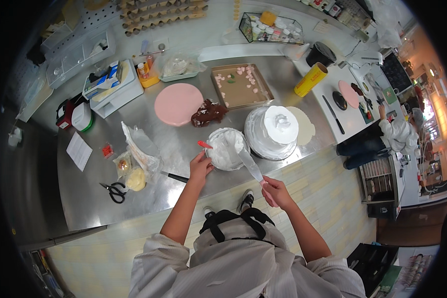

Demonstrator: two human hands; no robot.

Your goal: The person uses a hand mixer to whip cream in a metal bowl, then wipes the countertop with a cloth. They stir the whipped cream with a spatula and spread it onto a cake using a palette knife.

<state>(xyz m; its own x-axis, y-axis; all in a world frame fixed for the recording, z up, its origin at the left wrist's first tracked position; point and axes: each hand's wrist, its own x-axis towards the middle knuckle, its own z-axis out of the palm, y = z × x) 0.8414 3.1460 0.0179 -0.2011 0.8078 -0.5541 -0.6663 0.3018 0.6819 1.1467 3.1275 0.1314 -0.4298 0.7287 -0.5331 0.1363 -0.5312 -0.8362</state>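
A bowl of white cream (223, 158) stands near the front edge of the steel worktable. My left hand (201, 165) rests against the bowl's left side, its fingers at the rim just below the red handle of a utensil (205, 144) that lies in the bowl. In my right hand (276, 192) is the pink handle of an icing spatula (252, 167); cream is on its metal blade, whose tip is in the bowl. Right of the bowl, almost touching it, stands a tiered cake covered in white cream (272, 130), with a swirl of cream on its top.
Behind the bowl lie a pink round board (179, 104), a brown smeared piece (208, 113) and a tray of pink pieces (242, 87). Black scissors (116, 193), a black-handled knife (176, 177) and plastic bags (143, 149) lie left. A yellow roll (310, 79) stands right; another person (398, 136) is beyond.
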